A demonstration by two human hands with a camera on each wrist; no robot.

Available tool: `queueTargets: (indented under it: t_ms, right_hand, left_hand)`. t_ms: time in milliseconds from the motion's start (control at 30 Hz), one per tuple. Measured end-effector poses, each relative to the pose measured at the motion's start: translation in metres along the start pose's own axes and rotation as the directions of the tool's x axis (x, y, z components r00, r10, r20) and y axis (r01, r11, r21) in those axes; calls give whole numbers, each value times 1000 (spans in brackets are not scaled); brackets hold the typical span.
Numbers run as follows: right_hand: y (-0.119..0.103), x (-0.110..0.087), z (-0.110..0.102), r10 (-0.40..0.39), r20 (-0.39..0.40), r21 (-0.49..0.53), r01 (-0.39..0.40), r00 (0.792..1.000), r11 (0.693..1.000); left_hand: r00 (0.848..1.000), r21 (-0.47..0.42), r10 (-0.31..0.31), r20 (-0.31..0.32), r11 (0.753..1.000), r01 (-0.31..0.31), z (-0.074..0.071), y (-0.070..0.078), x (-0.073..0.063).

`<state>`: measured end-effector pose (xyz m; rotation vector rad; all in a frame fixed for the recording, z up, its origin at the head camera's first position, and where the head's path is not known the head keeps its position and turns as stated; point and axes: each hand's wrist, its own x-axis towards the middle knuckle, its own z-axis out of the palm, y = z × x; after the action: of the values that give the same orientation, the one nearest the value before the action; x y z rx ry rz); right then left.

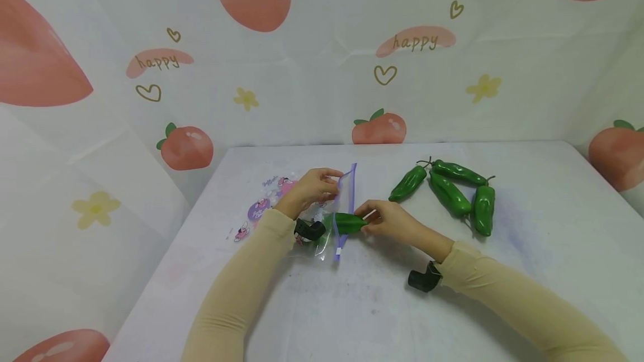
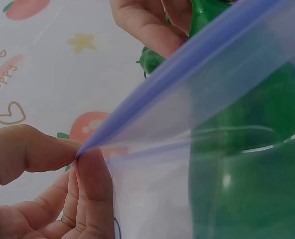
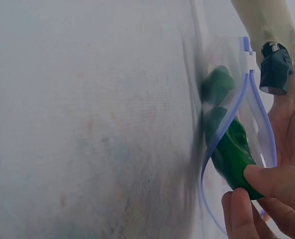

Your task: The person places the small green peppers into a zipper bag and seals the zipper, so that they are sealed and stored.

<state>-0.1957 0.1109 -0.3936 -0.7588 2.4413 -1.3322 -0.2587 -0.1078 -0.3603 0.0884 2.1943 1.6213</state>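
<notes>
A clear zip bag [image 1: 345, 197] with a purple slider edge and pink and purple prints lies with its mouth open to the right. My left hand [image 1: 314, 189] pinches the rim between thumb and fingers; the left wrist view shows this pinch [image 2: 80, 154] closely. By its tip, my right hand [image 1: 389, 221] holds a green pepper [image 1: 347, 223], which sits partly inside the bag mouth. Seen in the right wrist view, thumb and fingers [image 3: 272, 181] grip that pepper [image 3: 234, 154], and another green shape [image 3: 218, 82] shows through the plastic behind it.
Several green peppers [image 1: 449, 194] with dark stems lie in a group at the right back of the white table [image 1: 362, 317]. A printed cloth [image 1: 312, 60] with peaches and flowers hangs behind. Black wrist cameras [image 1: 425, 277] sit at both sleeves.
</notes>
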Motion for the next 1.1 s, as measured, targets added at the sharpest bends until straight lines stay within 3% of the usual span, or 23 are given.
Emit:
queueTargets:
  t_ms: [733, 1100]
  right_hand:
    - [-3, 11, 9, -6, 27, -24, 7, 1000, 1000]
    - [-4, 15, 17, -7, 43, -29, 8, 999, 1000]
  left_hand:
    - [1000, 4, 21, 1, 1000, -21, -1, -1, 0]
    - [1000, 11, 1, -11, 1000, 0, -1, -1, 1]
